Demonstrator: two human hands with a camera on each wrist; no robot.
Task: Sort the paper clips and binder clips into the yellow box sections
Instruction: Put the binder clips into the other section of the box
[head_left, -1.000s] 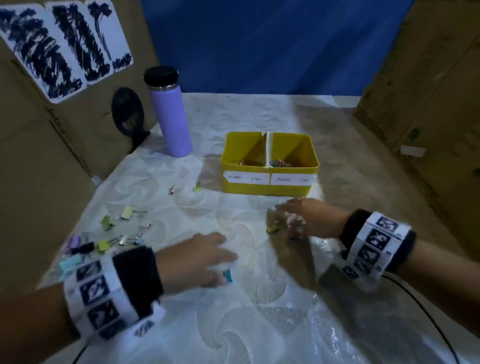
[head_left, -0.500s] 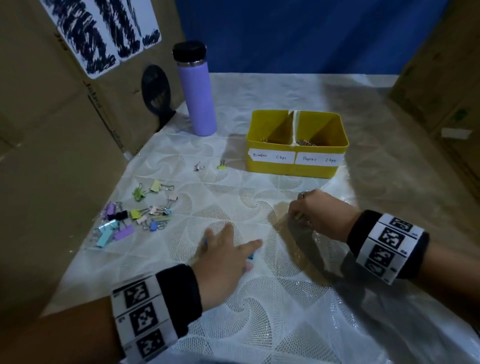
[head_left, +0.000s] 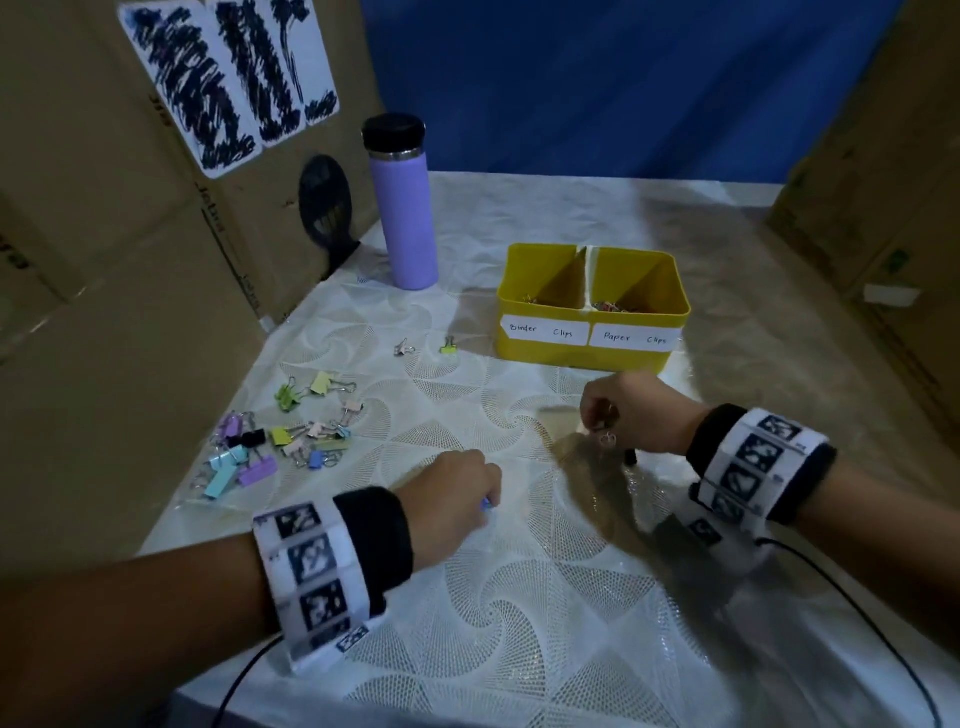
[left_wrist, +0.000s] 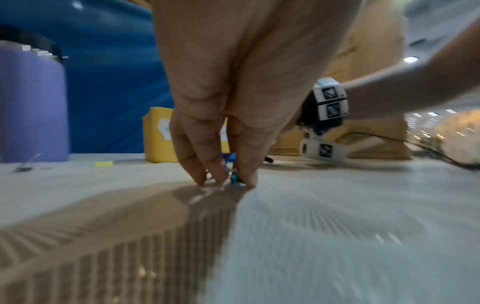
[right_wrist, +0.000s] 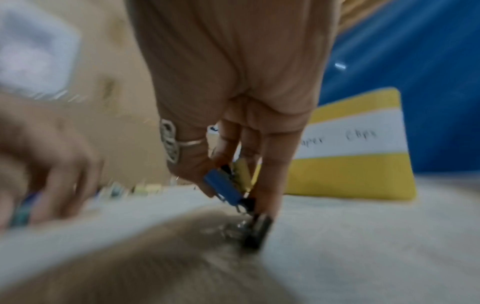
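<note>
Our left hand (head_left: 457, 493) is down on the bench (head_left: 545, 623), fingertips (left_wrist: 221, 176) pinching a small teal clip (left_wrist: 234, 178) against the cloth. Our right hand (head_left: 631, 413) hovers just in front of the yellow box (head_left: 582, 353), fingers curled round a blue binder clip (right_wrist: 224, 188) and a yellow one behind it, with a black clip (right_wrist: 257, 230) hanging below. The box sits toward the far middle, its sections labelled Binder Clips on the left and Paper Clips on the right. A heap of coloured binder clips (head_left: 270, 441) lies near the bench's left edge by the cardboard wall (head_left: 104, 312). The purple bottle (head_left: 402, 208) stands well behind. Between our hands the cloth lies bare.
</note>
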